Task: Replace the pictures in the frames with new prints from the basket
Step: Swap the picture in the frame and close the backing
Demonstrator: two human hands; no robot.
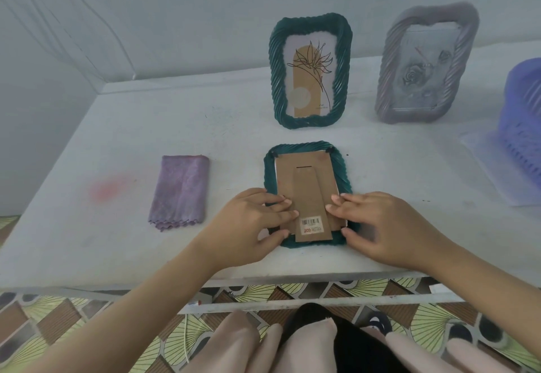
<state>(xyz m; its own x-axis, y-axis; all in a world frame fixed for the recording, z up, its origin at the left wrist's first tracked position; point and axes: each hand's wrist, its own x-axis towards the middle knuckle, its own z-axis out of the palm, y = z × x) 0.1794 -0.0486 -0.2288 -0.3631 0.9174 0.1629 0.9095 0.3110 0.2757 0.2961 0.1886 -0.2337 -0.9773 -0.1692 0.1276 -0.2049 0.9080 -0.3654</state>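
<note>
Teal, twisted-rope moulding rims the picture frame lying face down [307,194] in front of you on the pale grey table [117,144], its brown cardboard backing [304,176] turned up and the fold-out stand [311,211] lying flat along its middle, a barcode sticker near the stand's lower end. Your left hand [248,226] rests on the frame's lower left corner, fingers spread and pressing on the backing, thumb at the bottom edge; it grips nothing. Your right hand [380,226] mirrors it on the lower right corner, fingertips on the backing beside the stand, thumb at the frame's outer edge, also spread flat rather than closed.

Behind it a second teal rope-edged frame [310,71] stands upright, showing a line-drawn flower print. To its right a grey rope-edged frame [427,65] stands with a rose picture. A blue-violet plastic basket [524,121] sits at the table's right edge, its contents not visible. A folded purple cloth [180,191] lies well to your left of the flat frame.
</note>
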